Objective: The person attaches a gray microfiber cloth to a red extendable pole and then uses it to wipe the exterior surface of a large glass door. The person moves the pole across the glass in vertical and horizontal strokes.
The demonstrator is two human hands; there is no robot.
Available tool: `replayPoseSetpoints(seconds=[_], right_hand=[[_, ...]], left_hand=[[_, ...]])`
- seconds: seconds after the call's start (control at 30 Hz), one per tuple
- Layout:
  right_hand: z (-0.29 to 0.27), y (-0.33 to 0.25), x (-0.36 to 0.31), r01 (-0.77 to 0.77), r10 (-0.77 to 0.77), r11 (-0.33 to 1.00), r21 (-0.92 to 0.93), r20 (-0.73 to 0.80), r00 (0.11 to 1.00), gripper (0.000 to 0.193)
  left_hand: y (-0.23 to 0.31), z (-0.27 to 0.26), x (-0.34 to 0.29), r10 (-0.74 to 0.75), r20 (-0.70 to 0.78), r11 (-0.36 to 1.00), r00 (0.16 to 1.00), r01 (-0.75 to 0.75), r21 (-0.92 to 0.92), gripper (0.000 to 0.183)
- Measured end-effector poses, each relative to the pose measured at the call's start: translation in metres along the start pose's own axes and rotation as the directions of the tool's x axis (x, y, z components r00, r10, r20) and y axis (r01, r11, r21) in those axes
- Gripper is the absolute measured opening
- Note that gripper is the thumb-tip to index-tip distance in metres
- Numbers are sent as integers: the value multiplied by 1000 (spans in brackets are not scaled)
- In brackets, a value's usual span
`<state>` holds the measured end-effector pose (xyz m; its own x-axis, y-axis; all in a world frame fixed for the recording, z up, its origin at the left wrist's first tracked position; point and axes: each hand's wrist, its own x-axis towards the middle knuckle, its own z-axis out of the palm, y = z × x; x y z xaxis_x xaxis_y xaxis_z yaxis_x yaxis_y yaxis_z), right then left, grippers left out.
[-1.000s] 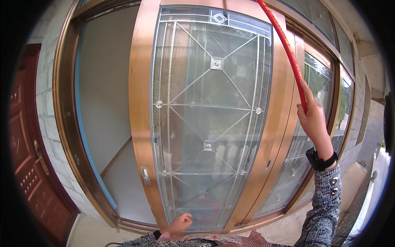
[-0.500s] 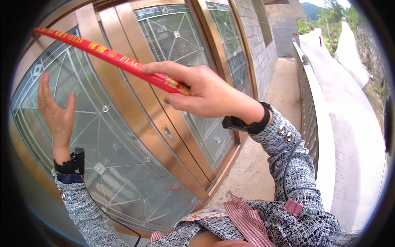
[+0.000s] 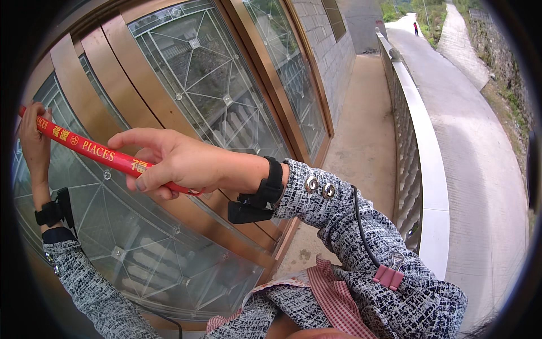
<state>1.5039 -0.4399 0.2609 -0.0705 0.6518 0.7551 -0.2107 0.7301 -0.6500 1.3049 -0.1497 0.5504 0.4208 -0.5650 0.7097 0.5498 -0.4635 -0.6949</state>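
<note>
A red stick (image 3: 97,151) with gold print slants across the left half of the view, its far end at the upper left rim. My right hand (image 3: 180,161) holds it near its lower end, the thumb in front and the index finger stretched out above. Around the other end, my left hand (image 3: 35,138) has its fingers closed. Behind both hands stands a copper-coloured door (image 3: 141,85) with patterned glass panels (image 3: 217,85). What lies past the stick's left end is cut off by the rim.
To the right runs a narrow concrete walkway (image 3: 361,118) along a white-topped balustrade (image 3: 420,130). Beyond it a pale road (image 3: 480,169) curves away, with a distant person (image 3: 416,28) on it. A grey block wall (image 3: 322,56) follows the door. A thin cable (image 3: 361,226) hangs along my right sleeve.
My left hand was open and apart from the stick; now it grips the far end. My right hand has moved left and down with the stick, and the view has shifted.
</note>
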Motion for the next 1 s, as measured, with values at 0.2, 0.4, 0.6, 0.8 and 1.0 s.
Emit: replayPoseSetpoints(seconds=[0.2,0.4,0.6,0.8,1.0], right_hand=[[12,13,-20,-39,48,986,163,-52,997,78],[-57,52,-53,67,-4,936,344,-182,983,77],[-153,51,-97,193,-78,919,344,-323,943,76],[-281,5,-126,267,-131,908,322,-387,913,72],[-363,-27,-127,342,-175,890,302,-466,867,70]], left_hand=[[64,-33,8,30,-69,992,997,-38,-123,22],[155,48,48,153,-71,957,986,-166,-237,22],[260,139,107,245,-57,907,968,-249,-340,27],[357,231,188,255,-64,890,965,-260,-375,19],[417,301,263,341,-14,882,940,-325,-340,16]])
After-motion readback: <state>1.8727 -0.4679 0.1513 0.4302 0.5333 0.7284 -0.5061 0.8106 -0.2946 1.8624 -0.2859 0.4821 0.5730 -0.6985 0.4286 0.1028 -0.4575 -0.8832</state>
